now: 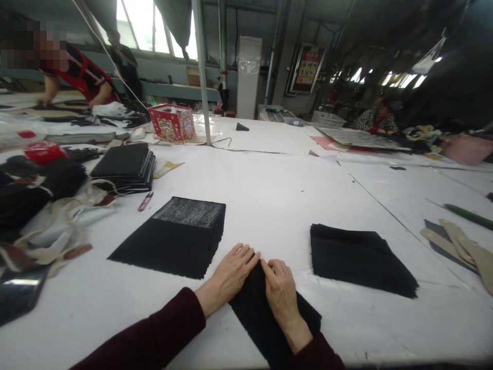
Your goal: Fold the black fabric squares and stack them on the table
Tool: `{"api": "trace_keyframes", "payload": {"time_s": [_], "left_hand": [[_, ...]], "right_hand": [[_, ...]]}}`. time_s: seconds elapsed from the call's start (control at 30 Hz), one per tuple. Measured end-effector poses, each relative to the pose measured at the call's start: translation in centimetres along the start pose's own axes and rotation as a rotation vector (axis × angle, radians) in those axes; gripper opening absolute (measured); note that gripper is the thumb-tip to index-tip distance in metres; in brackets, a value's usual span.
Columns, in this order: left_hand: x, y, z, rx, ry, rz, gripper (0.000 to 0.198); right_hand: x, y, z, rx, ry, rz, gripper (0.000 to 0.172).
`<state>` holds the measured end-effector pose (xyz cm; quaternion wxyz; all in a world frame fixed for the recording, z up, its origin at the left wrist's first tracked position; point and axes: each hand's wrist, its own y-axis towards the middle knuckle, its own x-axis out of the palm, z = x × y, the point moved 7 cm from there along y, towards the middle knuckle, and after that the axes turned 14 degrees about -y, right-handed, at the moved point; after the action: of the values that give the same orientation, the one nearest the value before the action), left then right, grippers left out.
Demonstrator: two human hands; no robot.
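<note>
Both my hands rest on a black fabric piece [254, 313] lying on the white table [277, 200] close to me. My left hand [233, 272] lies flat on its upper left edge, fingers stretched out together. My right hand [280, 290] presses on the piece with its fingers curled down at the top edge. A stack of black fabric pieces [173, 236], the top one with a grey upper band, lies to the left. Another black stack [358, 257] lies to the right.
Farther left are a taller black stack [125, 167], pink snips [145, 201], cloth tapes [65, 221] and a red box [172, 122]. Beige shaped pieces [462, 246] lie at the right edge. One person bends over the far left table; another sits at the far right.
</note>
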<state>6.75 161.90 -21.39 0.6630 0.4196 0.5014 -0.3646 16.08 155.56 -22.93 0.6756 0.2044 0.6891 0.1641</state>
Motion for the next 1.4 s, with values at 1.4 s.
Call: {"api": "trace_keyframes", "payload": {"time_s": [1.4], "left_hand": [[0.8, 1.3, 5.7, 0.164, -0.011, -0.123, 0.052]], "right_hand": [[-4.1, -8.0, 5.8, -0.101, 0.095, -0.020, 0.034]]}}
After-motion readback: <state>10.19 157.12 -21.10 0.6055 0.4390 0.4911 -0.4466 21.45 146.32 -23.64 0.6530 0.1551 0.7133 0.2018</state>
